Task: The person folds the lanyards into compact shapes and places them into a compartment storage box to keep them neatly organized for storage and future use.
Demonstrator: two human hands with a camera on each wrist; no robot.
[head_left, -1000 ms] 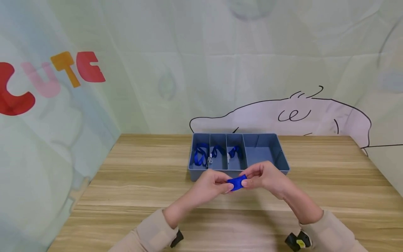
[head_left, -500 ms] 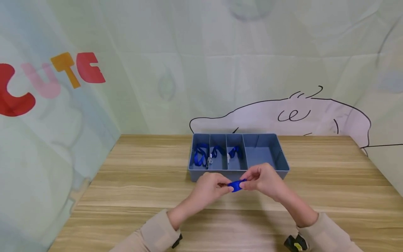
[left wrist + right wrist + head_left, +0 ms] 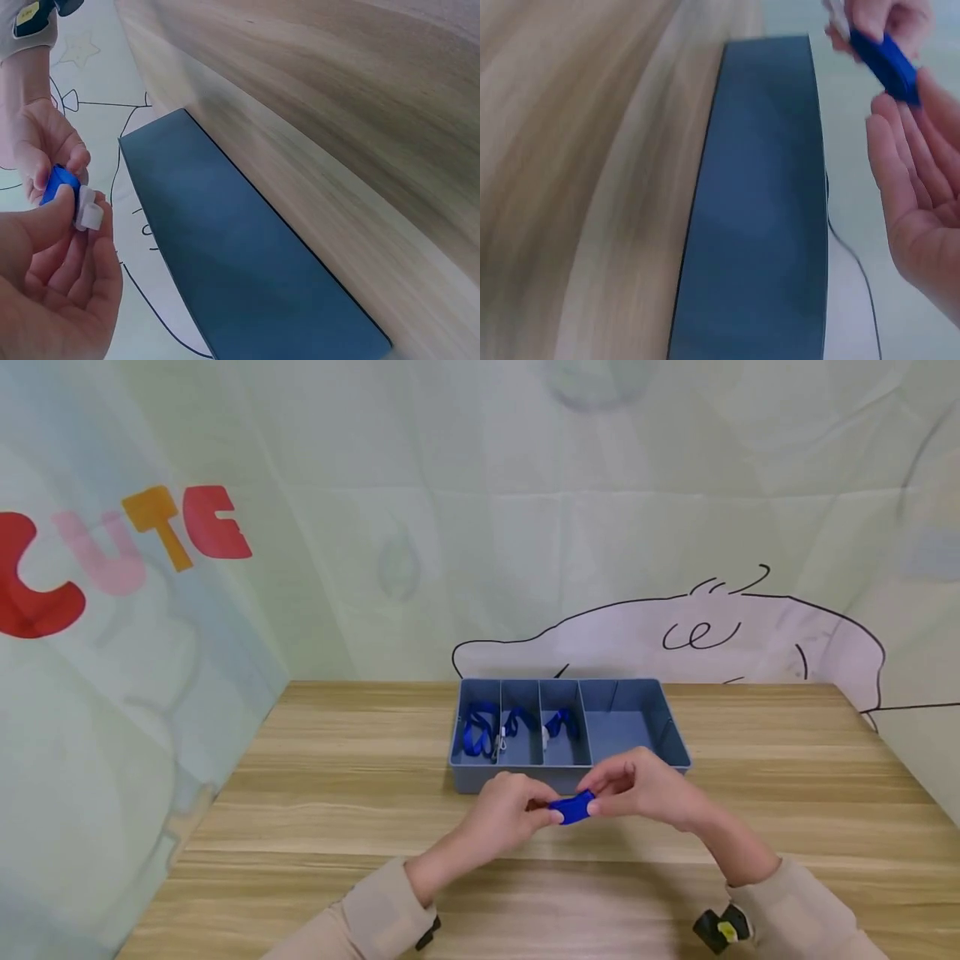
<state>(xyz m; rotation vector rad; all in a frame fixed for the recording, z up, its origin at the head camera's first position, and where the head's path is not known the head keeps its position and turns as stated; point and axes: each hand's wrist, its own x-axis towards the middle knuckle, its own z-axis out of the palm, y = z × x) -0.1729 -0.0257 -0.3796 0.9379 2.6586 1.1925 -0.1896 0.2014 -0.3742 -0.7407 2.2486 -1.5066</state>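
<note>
A blue lanyard (image 3: 574, 807), folded into a short flat bundle, is held up in front of the box between both hands. My left hand (image 3: 508, 807) pinches its left end between thumb and fingers. A white plastic clip (image 3: 89, 211) sticks out beside the left fingers in the left wrist view. At the other end, my right hand (image 3: 651, 789) pinches the bundle with thumb and fingertips, its palm facing up in the right wrist view. Part of the strap is hidden behind the fingers.
Behind the hands stands a grey-blue divided box (image 3: 517, 778) on the wooden table (image 3: 337, 777). Each of its three narrow left compartments holds a blue lanyard (image 3: 478, 731); the wide right compartment shows a bare floor. A printed cloth (image 3: 360, 568) hangs at the back.
Both hands have shifted slightly right and toward me with the lanyard. The bundle tipped to look narrower half a second ago and now shows its broad face again. The box has not moved.
</note>
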